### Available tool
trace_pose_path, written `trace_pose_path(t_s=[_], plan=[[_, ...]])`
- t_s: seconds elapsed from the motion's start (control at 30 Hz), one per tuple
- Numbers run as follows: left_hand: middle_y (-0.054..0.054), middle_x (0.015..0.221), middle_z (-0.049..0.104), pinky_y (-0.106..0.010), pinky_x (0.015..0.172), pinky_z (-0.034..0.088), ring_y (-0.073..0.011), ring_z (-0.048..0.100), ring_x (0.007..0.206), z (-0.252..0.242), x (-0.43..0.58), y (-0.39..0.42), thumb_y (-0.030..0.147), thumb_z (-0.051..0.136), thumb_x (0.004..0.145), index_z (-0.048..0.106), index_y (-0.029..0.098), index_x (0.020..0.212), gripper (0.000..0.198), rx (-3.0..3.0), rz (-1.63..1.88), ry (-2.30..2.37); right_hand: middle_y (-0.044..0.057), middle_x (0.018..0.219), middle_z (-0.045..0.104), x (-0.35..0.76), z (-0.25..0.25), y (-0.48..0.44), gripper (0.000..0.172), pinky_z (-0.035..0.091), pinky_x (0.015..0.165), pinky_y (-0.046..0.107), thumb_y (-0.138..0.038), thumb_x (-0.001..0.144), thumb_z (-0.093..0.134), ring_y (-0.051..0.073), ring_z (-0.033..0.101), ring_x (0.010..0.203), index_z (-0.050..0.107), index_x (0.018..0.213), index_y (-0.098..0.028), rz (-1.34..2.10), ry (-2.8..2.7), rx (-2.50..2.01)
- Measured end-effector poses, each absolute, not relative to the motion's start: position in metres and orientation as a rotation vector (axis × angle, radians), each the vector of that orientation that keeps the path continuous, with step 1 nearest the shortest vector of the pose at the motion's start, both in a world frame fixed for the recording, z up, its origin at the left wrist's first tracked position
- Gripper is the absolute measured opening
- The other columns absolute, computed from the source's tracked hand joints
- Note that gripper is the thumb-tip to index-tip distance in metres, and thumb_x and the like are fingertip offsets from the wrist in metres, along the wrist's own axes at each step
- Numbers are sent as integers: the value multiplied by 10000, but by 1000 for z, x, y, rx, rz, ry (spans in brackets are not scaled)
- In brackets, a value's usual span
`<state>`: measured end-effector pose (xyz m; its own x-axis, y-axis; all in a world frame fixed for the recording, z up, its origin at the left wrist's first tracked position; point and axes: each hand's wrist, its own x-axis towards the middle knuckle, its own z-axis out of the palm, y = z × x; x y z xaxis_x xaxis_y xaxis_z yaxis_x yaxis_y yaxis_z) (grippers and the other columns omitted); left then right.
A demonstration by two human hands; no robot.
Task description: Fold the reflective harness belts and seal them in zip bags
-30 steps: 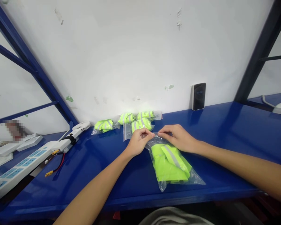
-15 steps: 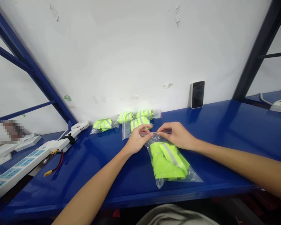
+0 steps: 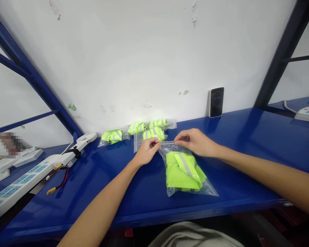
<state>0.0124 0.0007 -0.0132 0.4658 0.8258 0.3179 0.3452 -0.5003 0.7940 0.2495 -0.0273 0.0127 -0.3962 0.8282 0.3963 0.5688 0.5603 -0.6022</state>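
Observation:
A clear zip-lock bag (image 3: 204,188) lies on the blue table in front of me. Inside it is a folded neon-yellow reflective vest (image 3: 181,175) with a grey stripe. My left hand (image 3: 147,151) pinches the bag's top edge at its left corner. Farther right along the same edge, my right hand (image 3: 194,141) has thumb and fingers closed on the seal strip. The strip stretches straight between both hands. Just beyond my left hand lies another bagged yellow vest (image 3: 154,133), partly covered by my fingers.
Several more bagged vests (image 3: 112,136) rest along the wall. A phone-like device (image 3: 216,102) leans upright at the back right. To the left are a white power strip (image 3: 23,180), a small fan (image 3: 87,137) and a cable with yellow connectors (image 3: 63,178). Blue table (image 3: 134,192).
My hands have moved apart along the bag's top edge, my left hand going left. The bag has shifted slightly away from me, and its top edge now shows stretched between them.

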Motion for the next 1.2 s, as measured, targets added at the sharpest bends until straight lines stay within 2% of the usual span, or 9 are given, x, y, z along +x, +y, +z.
trace_pose_path(t_s=[0.17,0.27,0.43,0.5,0.73,0.87,1.13,1.2], plan=[[-5,701,579,-239,588,400,-123,509,615,-17,9,5,422,568,881,630,142,837,290,2095,885,1004,21,735,724,254,14,-21,164,459,609,276,-289,838,622,152,618,644,750,846,-185,632,-2147,-1130],[-14,725,598,-247,604,417,-129,527,627,-17,9,5,424,570,884,641,146,863,288,2095,873,1004,28,772,731,255,15,-21,182,471,622,278,-294,841,612,162,632,670,746,900,-185,658,-2174,-1151],[-23,756,613,-251,637,429,-140,552,677,-6,15,-8,382,541,910,620,152,811,262,2254,890,964,62,952,737,257,17,-25,245,467,758,349,-249,833,598,236,650,867,726,1033,-190,222,-2379,-1101],[-21,741,611,-248,626,415,-139,541,672,-1,19,-15,356,533,916,616,154,790,252,2350,898,976,62,983,734,258,19,-26,258,457,796,364,-259,829,614,251,644,918,717,1058,-199,158,-2423,-1057],[-31,808,646,-247,652,425,-145,573,734,-2,28,-24,332,499,937,659,166,881,237,2461,903,941,36,921,748,254,19,-27,205,457,696,288,-292,888,573,186,669,801,728,980,-194,331,-2437,-938],[-20,772,652,-252,666,441,-141,582,707,-5,24,-20,316,559,898,659,166,878,181,2394,962,1025,32,882,752,254,15,-27,200,448,657,272,-272,896,559,173,667,751,733,954,-191,354,-2410,-961],[-29,770,625,-268,675,442,-156,571,712,-4,25,-22,296,519,901,615,173,833,170,2428,996,969,66,874,729,252,15,-32,209,420,686,316,-282,908,528,225,643,787,718,962,-214,39,-2506,-1018],[-30,778,614,-269,687,443,-152,563,712,-4,29,-25,273,510,900,598,173,830,151,2448,1030,932,61,875,724,251,16,-33,187,423,689,308,-285,898,545,218,639,784,707,958,-212,82,-2474,-1014]])
